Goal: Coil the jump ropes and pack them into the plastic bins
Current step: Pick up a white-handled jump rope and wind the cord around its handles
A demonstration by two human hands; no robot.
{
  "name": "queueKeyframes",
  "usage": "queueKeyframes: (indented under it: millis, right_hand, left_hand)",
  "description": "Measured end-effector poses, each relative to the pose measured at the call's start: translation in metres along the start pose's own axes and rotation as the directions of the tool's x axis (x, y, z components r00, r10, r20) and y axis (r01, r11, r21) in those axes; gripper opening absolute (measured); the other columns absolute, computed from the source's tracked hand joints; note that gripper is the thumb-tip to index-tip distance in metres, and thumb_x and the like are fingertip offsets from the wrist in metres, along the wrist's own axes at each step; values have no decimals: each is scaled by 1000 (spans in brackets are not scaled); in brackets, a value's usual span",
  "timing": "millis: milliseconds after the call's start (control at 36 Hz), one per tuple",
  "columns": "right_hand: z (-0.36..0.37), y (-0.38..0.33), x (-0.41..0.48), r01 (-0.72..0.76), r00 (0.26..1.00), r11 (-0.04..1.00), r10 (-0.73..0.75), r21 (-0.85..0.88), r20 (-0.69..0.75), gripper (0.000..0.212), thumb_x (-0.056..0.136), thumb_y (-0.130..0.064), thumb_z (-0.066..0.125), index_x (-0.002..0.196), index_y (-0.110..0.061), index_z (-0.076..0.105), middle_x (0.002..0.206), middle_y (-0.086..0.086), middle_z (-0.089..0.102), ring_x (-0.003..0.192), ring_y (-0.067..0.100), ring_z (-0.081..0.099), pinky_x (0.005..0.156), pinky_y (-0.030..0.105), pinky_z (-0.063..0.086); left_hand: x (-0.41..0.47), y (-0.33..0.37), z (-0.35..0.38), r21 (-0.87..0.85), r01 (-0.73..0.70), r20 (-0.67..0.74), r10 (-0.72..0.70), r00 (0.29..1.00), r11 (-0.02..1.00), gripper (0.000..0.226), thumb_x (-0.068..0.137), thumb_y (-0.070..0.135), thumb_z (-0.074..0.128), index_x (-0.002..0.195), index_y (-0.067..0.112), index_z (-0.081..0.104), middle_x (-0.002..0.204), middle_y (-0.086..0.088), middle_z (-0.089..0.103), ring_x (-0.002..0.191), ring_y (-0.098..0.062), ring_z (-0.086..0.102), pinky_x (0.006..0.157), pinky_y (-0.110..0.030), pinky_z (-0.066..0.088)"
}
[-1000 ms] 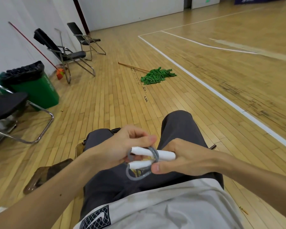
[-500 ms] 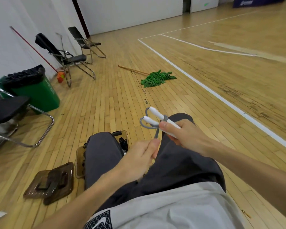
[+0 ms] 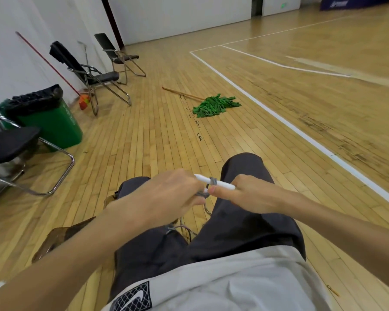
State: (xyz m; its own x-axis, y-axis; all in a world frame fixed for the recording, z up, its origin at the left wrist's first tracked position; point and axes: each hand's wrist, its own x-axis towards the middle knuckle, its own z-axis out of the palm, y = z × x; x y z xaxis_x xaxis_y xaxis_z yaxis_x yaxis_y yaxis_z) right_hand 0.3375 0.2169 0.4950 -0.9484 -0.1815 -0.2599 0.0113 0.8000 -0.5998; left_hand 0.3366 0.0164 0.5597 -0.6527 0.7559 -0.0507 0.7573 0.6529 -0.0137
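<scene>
I sit with my knees up, holding a jump rope with white handles (image 3: 220,183) and a grey cord (image 3: 212,181) wound around them. My right hand (image 3: 249,195) grips the handles from the right, index finger stretched under them. My left hand (image 3: 166,198) is curled at the left end of the handles and holds the grey cord there; its fingers hide the grasp. More grey cord (image 3: 184,228) trails down between my legs. A brown plastic bin (image 3: 61,235) lies on the floor at my left, mostly hidden by my left forearm.
Folding chairs (image 3: 94,75) stand along the left wall, with a green trash can (image 3: 52,122) and another chair (image 3: 14,153) nearer me. A green mop (image 3: 213,105) lies on the wooden floor ahead. White court lines run on the right.
My left hand rose from my lap back to the handles and took the cord. My right hand lowered the handles toward my knees.
</scene>
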Motion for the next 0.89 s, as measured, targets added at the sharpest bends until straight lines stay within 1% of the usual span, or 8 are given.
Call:
queueKeyframes:
  millis: [139, 361, 472, 556, 667, 722, 806, 889]
  right_hand:
    - [-1, -8, -11, 39, 992, 996, -28, -84, 126, 73, 86, -84, 38, 62, -15, 39, 55, -2, 33, 47, 13, 30, 60, 36, 31]
    - [-7, -17, -31, 205, 967, 964, -172, -167, 190, 71, 86, -82, 35, 63, -16, 31, 58, 0, 28, 52, 17, 25, 56, 37, 27]
    - [-9, -17, -36, 296, 948, 946, -274, -132, 164, 71, 87, -82, 34, 64, -14, 33, 58, 1, 28, 54, 19, 25, 55, 38, 28]
    - [-9, -15, -38, 338, 934, 937, -324, -83, 150, 71, 87, -80, 38, 65, -12, 37, 58, 1, 29, 53, 19, 26, 54, 39, 27]
    - [-3, -14, -35, 343, 926, 938, -346, 47, 152, 63, 86, -62, 67, 69, -6, 45, 58, 0, 33, 53, 20, 31, 54, 41, 29]
    - [-2, -17, -32, 353, 917, 927, -370, 128, 152, 54, 88, -48, 73, 73, -2, 49, 59, 1, 38, 53, 19, 35, 55, 40, 31]
    - [-4, -20, -30, 337, 912, 902, -384, 272, 145, 41, 91, -31, 74, 77, 3, 55, 60, 7, 48, 51, 22, 44, 53, 36, 37]
    - [-6, -17, -28, 316, 913, 871, -387, 376, 128, 38, 92, -26, 74, 79, 5, 55, 56, 7, 50, 45, 24, 45, 47, 33, 37]
  left_hand:
    - [6, -12, -10, -127, -94, -18, 92, 996, 987, 25, 94, 43, 60, 98, 21, 72, 82, 16, 51, 82, 0, 49, 71, -15, 39]
    - [17, -21, -18, -450, -111, -76, 85, 993, 886, 16, 77, 40, 79, 77, 25, 76, 71, 14, 68, 73, -9, 64, 65, -13, 42]
    - [15, -24, -8, -742, -47, -53, 12, 999, 668, 9, 80, 16, 80, 75, 22, 77, 72, 5, 73, 69, -4, 65, 64, -15, 46]
    - [13, -25, 8, -838, -63, -102, -41, 994, 543, 11, 79, 24, 74, 71, 31, 78, 70, -2, 72, 65, -11, 63, 59, -24, 48]
    - [9, -25, 21, -932, -93, -133, -91, 987, 350, 15, 83, 31, 74, 72, 23, 77, 70, -1, 70, 62, -15, 61, 56, -23, 47]
    - [8, -26, 25, -945, -89, -126, -100, 987, 314, 18, 77, 39, 81, 68, 25, 74, 71, -1, 68, 63, -16, 57, 58, -25, 46]
    - [8, -25, 27, -955, -73, -121, -154, 981, 287, 8, 67, 26, 66, 62, 32, 67, 72, 9, 65, 63, -7, 55, 61, -22, 45]
    - [13, -24, 33, -965, -21, -94, -271, 958, 262, 32, 80, 14, 62, 58, 36, 69, 66, 15, 64, 65, -9, 53, 56, -21, 42]
